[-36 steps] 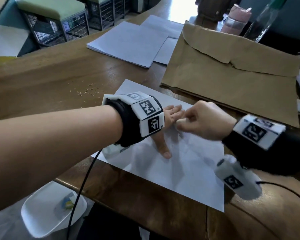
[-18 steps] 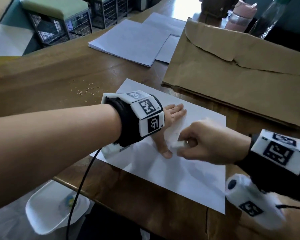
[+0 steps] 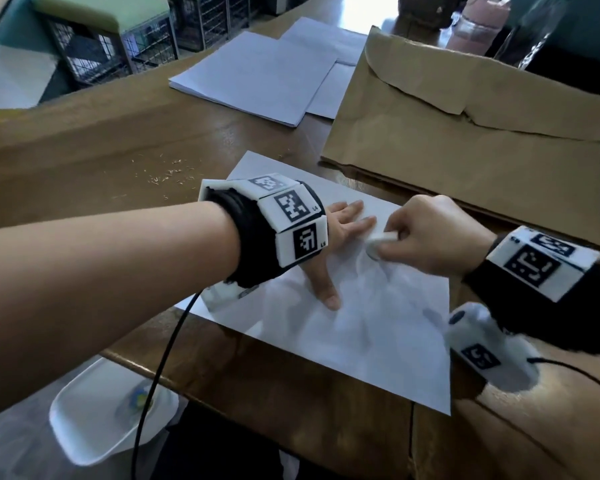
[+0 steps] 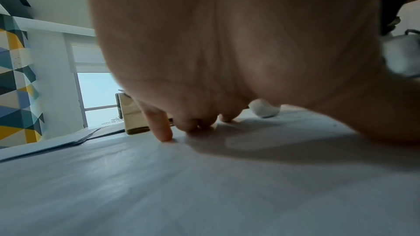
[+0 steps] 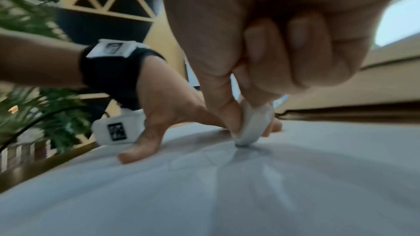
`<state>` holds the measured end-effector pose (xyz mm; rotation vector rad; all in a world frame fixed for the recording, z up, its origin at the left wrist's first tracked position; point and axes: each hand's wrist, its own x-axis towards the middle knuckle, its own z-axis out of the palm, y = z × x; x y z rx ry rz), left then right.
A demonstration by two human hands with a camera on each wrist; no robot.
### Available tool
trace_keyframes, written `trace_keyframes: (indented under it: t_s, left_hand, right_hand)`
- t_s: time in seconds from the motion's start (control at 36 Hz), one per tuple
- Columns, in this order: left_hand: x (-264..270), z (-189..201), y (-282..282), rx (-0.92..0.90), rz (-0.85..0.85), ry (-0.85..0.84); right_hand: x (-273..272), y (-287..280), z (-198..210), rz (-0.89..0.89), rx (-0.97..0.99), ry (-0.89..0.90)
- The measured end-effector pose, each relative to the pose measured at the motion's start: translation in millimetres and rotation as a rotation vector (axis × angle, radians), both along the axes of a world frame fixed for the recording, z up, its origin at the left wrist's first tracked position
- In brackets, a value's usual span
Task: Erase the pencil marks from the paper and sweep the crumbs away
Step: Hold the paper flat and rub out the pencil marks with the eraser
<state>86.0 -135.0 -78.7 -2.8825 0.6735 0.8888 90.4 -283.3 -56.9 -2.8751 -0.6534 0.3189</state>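
A white sheet of paper [image 3: 371, 327] lies at the table's near edge. My left hand [image 3: 340, 244] rests flat on it with fingers spread, pinning it down; the fingertips [image 4: 163, 132] press the sheet. My right hand [image 3: 426, 237] pinches a small white eraser [image 3: 380, 241] between thumb and fingers, its lower edge touching the paper just right of my left fingers. The right wrist view shows the eraser [image 5: 252, 126] standing on edge on the wrinkled paper [image 5: 204, 195]. Faint grey marks show below the eraser. Eraser crumbs are too small to make out.
A large brown envelope [image 3: 471, 143] lies behind the sheet. A stack of white sheets [image 3: 257, 77] sits farther back left. Small shavings [image 3: 167, 174] are scattered on the wooden table [image 3: 84, 150]. A white tray [image 3: 94, 420] sits below the table edge. Bottles [image 3: 478, 26] stand at the back.
My right hand with the eraser slid down the sheet toward me, then back up beside my left fingers. The left hand stayed pressed on the paper.
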Motion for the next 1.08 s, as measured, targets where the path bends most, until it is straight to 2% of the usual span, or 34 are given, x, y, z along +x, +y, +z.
trace_keyframes:
  t_s: [0.06, 0.14, 0.25, 0.33, 0.42, 0.47, 0.53, 0.58, 0.67, 0.72, 0.83, 0.89, 1.0, 1.08]
  left_hand:
    - [0.3, -0.5, 0.7, -0.011, 0.008, 0.000]
    - [0.3, -1.4, 1.8, -0.012, 0.010, 0.000]
    - [0.1, -1.5, 2.8, -0.030, 0.008, 0.002]
    - [-2.3, -1.7, 0.8, -0.015, 0.003, -0.034]
    - [-2.7, -1.3, -0.5, -0.019, 0.001, -0.046]
    - [-1.6, -1.4, 0.7, -0.023, 0.007, -0.032]
    - [-1.0, -1.9, 1.6, -0.031, 0.014, -0.022]
    - [-2.0, -1.6, 0.9, -0.032, 0.009, -0.029]
    - [-3.6, -0.7, -0.4, -0.026, 0.005, -0.050]
    - [-2.8, -1.0, -0.4, -0.022, 0.003, -0.043]
    - [-0.1, -1.6, 0.9, -0.016, 0.018, -0.009]
    - [-0.7, -1.6, 0.1, -0.015, 0.018, -0.019]
    - [-1.8, -3.5, -1.3, -0.014, 0.018, -0.038]
    - [-1.6, -3.5, -1.2, -0.008, 0.014, -0.035]
  right_hand:
    - [-1.3, 0.0, -2.7, 0.024, -0.037, -0.028]
    - [-17.1, 5.6, 0.4, 0.154, -0.110, -0.054]
    - [-25.5, 10.2, 13.1, 0.214, -0.051, -0.024]
    - [-33.9, 16.5, 8.1, 0.271, -0.026, 0.065]
    - [-24.9, 15.2, 2.7, 0.207, -0.051, 0.071]
    - [-9.0, 10.1, 3.3, 0.079, -0.049, 0.014]
    - [-2.3, 7.5, 4.5, 0.035, -0.026, -0.032]
    - [-14.9, 13.1, 5.1, 0.115, -0.031, -0.034]
    - [-39.2, 21.2, 2.3, 0.239, -0.020, 0.060]
    - [-31.8, 18.2, 1.7, 0.197, -0.046, 0.068]
    - [1.4, 5.3, 1.1, 0.009, -0.027, -0.034]
    - [-2.3, 6.5, 0.1, 0.038, -0.041, -0.086]
    - [-40.1, 19.7, -2.4, 0.268, -0.041, 0.008]
    - [-31.8, 14.7, -2.5, 0.200, -0.035, 0.041]
